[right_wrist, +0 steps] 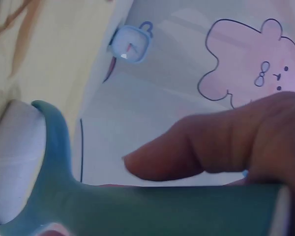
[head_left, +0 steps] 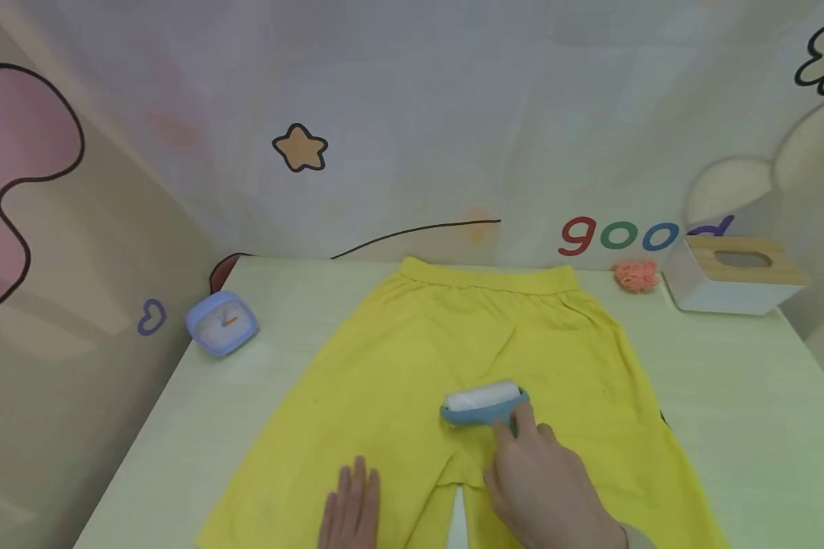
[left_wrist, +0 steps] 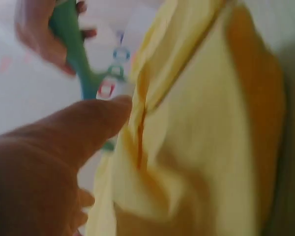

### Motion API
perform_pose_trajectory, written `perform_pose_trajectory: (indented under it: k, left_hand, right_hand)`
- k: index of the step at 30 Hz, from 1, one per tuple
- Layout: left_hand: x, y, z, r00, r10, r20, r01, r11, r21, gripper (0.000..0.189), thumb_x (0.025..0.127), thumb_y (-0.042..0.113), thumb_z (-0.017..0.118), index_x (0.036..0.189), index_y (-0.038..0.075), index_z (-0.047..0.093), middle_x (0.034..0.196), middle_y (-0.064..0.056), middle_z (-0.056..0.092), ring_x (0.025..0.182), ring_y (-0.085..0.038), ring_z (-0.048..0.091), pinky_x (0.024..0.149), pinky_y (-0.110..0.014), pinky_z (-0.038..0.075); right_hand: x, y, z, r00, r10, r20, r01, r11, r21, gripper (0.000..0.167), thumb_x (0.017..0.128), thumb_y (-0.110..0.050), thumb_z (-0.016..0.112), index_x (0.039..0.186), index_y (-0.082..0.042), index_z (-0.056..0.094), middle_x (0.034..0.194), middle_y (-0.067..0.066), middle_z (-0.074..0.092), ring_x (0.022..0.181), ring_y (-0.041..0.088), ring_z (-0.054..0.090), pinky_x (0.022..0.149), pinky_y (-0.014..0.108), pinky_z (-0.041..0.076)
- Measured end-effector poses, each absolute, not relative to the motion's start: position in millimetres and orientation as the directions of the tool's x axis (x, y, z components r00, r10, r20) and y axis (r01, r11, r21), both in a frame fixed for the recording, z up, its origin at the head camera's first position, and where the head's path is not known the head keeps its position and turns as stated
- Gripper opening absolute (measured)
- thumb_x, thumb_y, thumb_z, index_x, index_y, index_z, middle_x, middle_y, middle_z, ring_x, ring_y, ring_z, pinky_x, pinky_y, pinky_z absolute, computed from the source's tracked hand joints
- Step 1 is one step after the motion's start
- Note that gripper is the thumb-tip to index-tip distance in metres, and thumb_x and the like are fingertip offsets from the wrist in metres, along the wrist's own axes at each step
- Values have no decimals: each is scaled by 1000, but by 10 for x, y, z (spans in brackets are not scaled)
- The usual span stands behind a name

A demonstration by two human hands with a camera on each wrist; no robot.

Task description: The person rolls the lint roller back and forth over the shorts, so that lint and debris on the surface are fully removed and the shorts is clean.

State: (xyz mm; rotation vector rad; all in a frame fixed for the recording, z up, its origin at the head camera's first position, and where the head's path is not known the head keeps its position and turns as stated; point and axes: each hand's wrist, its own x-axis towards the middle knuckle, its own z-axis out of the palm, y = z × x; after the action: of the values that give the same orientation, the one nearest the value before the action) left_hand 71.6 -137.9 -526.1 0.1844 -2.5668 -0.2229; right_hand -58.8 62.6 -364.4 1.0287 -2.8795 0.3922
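Observation:
Yellow wide-legged pants (head_left: 384, 366) are spread over the pale tabletop, waistband toward the back wall. My right hand (head_left: 549, 480) grips the handle of a lint roller (head_left: 483, 396), whose white roll lies against the fabric just above the crotch. The right wrist view shows the blue-green handle (right_wrist: 162, 211) close up, with the thumb above it and the white roll (right_wrist: 17, 162) at the left. On the left leg of the pants, my left hand (head_left: 352, 507) rests with straight fingers. Its thumb (left_wrist: 93, 120) lies beside folds of yellow cloth in the left wrist view.
A small blue-framed clock (head_left: 222, 324) stands at the table's left edge. Along the back right are a pink fluffy hair tie (head_left: 636, 276) and a white tissue box (head_left: 721, 293) with a wooden lid. A wall covering with printed drawings (head_left: 412, 137) rises behind the table.

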Motion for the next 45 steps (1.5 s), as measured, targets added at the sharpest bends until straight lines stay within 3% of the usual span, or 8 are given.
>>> perform_pose_trajectory:
  k: [2,9,17,20,29,34,38,45]
  left_hand:
    - [652,-1245,-5215,-887,-34,461,41,987,152,77,97,66,21,139,5,44,146,-14,45,147,-11,6,115,-24,-5]
    - [540,-929,-5334,-910,105,400,124,992,22,60,94,68,33,132,29,59,144,2,50,129,-17,49,98,-37,39]
    - [492,-784,-5436,-908,92,409,121,992,47,64,92,70,37,137,27,53,155,0,34,148,-15,13,116,-34,-10]
    - [489,-741,-5441,-912,91,400,119,992,44,66,92,70,35,141,27,49,158,2,29,148,-12,6,116,-37,-10]
    - [359,-658,-5599,-747,177,641,182,982,-58,61,99,64,20,135,31,57,144,-1,51,131,-20,49,110,-54,22]
    - [311,-627,-5618,-755,194,626,194,979,-69,66,98,65,13,137,30,54,146,-3,48,133,-21,46,115,-54,9]
    - [300,-588,-5618,-752,207,625,186,978,-100,66,98,65,15,137,30,54,146,-4,49,132,-21,47,113,-55,16]
    - [285,-590,-5625,-732,180,657,148,983,-105,67,99,64,11,138,30,54,145,-4,50,131,-21,49,107,-55,27]
  right_hand:
    - [-625,583,-3663,-760,-621,194,-650,734,-197,12,80,-11,63,72,-7,54,87,11,47,47,13,33,36,24,28]
    - [-768,394,-3718,-729,-618,295,-676,718,-166,34,79,-11,61,55,-14,38,82,14,49,38,12,26,31,23,22]
    - [-1047,191,-3864,-707,-594,384,-674,730,-111,30,80,-12,58,56,-9,41,90,24,55,37,14,28,30,24,25]
    - [-1190,141,-3947,-704,-579,411,-666,740,-99,24,79,-12,59,60,-4,47,95,28,55,39,16,31,30,26,29]
    - [-1530,102,-4036,-749,-559,355,-644,740,-193,14,78,-9,58,67,-2,54,94,24,52,40,19,36,32,32,34]
    - [-1726,166,-4088,-839,-487,243,-544,760,-355,26,85,-13,56,105,-3,69,99,25,54,40,21,41,35,33,36]
    - [-1687,291,-4091,-882,-442,164,-467,773,-430,39,93,-19,51,128,-8,64,98,25,53,40,18,41,36,30,35]
    - [-1234,572,-3726,-863,-451,225,-503,740,-447,27,94,-10,56,117,-3,69,112,21,49,39,10,35,36,26,33]
